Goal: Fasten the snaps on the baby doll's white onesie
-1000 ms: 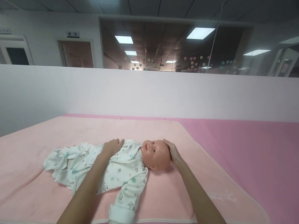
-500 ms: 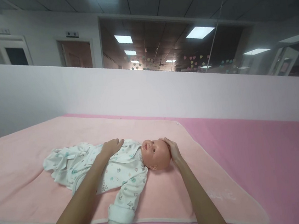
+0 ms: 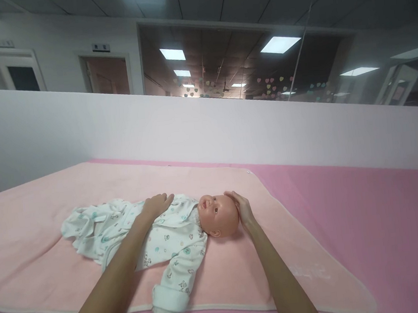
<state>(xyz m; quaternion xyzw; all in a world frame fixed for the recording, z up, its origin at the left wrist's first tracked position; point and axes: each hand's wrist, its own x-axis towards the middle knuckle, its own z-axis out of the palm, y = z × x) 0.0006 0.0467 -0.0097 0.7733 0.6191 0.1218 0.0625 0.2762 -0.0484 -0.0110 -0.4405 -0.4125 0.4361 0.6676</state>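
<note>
A baby doll lies on its back on a light pink blanket (image 3: 33, 229), its bare head (image 3: 220, 216) pointing right. It wears a white printed romper (image 3: 165, 240), and one sleeve hangs over the front edge. My left hand (image 3: 157, 204) lies flat on the doll's chest with its fingers stretched out. My right hand (image 3: 241, 208) cups the top of the doll's head, fingers curved against it.
The blanket covers a darker pink padded table (image 3: 369, 229) that runs on to the right. A low white partition wall (image 3: 206, 127) stands right behind the table. Beyond it are glass panels, doors and ceiling lights.
My right hand has shifted slightly up around the doll's head. My left hand and the doll have stayed put.
</note>
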